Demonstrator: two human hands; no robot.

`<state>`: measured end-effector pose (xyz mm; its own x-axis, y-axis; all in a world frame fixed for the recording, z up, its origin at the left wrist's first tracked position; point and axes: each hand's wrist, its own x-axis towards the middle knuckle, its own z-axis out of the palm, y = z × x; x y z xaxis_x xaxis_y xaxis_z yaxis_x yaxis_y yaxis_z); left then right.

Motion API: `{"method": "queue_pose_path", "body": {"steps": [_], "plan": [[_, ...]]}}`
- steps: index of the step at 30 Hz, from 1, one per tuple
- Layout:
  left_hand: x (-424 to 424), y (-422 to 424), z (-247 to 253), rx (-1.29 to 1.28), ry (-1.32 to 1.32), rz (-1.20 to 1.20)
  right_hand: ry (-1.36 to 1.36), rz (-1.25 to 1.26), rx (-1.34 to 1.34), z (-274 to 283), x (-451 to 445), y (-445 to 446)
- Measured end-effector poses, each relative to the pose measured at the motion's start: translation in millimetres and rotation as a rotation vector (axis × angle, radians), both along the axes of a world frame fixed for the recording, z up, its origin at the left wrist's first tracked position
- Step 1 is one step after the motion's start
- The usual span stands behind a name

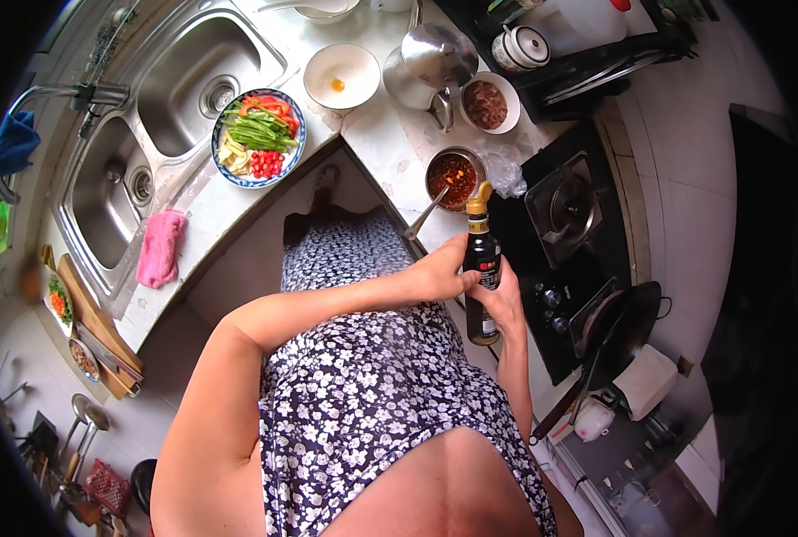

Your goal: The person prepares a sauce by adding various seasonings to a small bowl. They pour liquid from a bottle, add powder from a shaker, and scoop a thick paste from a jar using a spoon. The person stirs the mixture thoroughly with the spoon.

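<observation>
A dark glass sauce bottle (483, 245) with a yellow cap stands out in front of my body, held in both hands. My left hand (444, 270) reaches across from the left and grips its side below the neck. Around the lower right side of the same bottle wraps my right hand (503, 292). Just beyond the cap sits a metal bowl of red chili sauce (451, 180), with a metal spoon (425, 215) leaning out over its rim. A crumpled clear plastic bag (504, 171) lies beside that bowl.
A plate of cut vegetables (259, 137) rests by the double steel sink (190, 87). Farther back are a bowl with yolk residue (340, 77), a lidded metal pot (432, 60) and a bowl of raw meat (489, 106). To the right, a black wok (630, 322) sits on the gas hob (540, 235).
</observation>
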<state>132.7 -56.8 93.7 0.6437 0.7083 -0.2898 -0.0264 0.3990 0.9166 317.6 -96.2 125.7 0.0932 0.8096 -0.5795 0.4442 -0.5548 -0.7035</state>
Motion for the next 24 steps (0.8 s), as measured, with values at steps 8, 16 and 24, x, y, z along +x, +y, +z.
{"method": "queue_pose_path", "body": {"steps": [8, 16, 24], "plan": [[-0.1, 2.9, -3.8, 0.004, -0.008, -0.002, -0.050, -0.006, -0.045, -1.0, 0.1, 1.5], [-2.4, 5.6, -0.6, -0.032, 0.010, -0.008, -0.086, 0.027, -0.101, 4.8, -2.6, 6.4], [1.1, 3.5, -5.0, 0.000, 0.013, -0.003, -0.084, 0.007, -0.050, 3.8, -2.5, 5.0]]}}
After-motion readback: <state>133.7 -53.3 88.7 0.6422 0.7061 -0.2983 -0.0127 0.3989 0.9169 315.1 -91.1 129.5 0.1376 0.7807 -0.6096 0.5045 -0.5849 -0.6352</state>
